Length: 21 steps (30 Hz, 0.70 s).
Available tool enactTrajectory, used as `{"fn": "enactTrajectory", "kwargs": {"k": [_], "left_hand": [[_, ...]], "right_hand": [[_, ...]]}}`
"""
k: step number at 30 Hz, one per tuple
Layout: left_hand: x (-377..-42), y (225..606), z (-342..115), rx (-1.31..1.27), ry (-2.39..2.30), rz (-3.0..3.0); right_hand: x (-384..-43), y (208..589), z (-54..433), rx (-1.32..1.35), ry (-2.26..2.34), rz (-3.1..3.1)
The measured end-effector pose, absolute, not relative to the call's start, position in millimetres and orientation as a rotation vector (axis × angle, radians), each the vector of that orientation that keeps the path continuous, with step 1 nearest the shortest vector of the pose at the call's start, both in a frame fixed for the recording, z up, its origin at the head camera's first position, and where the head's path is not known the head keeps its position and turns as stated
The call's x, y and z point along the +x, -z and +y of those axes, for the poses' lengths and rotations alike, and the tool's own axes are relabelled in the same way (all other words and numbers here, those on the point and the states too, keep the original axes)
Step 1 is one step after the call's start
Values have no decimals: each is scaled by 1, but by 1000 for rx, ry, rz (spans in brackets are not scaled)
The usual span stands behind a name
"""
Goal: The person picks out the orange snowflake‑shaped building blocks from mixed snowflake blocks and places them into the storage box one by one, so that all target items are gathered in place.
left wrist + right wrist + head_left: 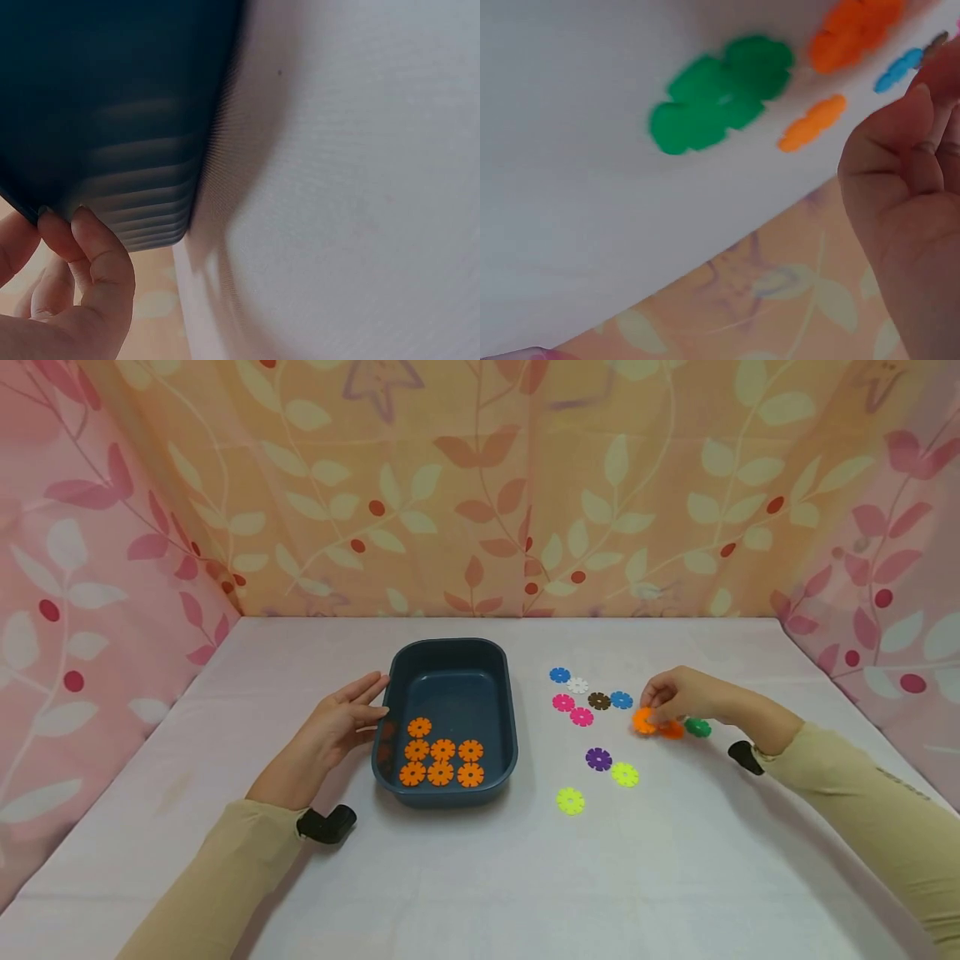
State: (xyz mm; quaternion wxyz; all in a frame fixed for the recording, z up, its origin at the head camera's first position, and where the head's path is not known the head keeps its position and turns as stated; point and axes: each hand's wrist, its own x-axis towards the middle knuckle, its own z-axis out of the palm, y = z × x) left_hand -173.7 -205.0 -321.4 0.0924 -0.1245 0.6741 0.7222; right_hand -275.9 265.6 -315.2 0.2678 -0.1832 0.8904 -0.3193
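Note:
On the table stands a dark blue tray (pixel 512 727), with several orange notched plastic discs (pixel 442 749) flat in its near end. My left hand (pixel 330 731) holds the tray's left rim, thumb on top and fingertips at the outer wall, as the left wrist view shows. My right hand (pixel 678 696) pinches an orange notched disc (pixel 642 722) just above the table. Beside it a second orange disc (pixel 672 730) is blurred and partly under the hand. A green disc (pixel 720 94) lies under the right wrist; the right fingertips are cut off in that view.
Right of the tray lie loose discs: blue (pixel 559 675), white (pixel 577 685), brown (pixel 599 701), another blue one (pixel 621 700), two pink ones (pixel 581 717), purple (pixel 598 759) and two yellow-green ones (pixel 625 774). Patterned cloth (pixel 480 485) walls the table at the back and sides.

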Motion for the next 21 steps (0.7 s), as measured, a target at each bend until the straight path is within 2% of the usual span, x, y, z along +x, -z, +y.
{"fn": "enactTrajectory", "kwargs": {"k": [21], "left_hand": [[-174, 322, -204, -372, -2137, 2013]], "right_hand": [[-273, 276, 233, -416, 1171, 2113]]}}
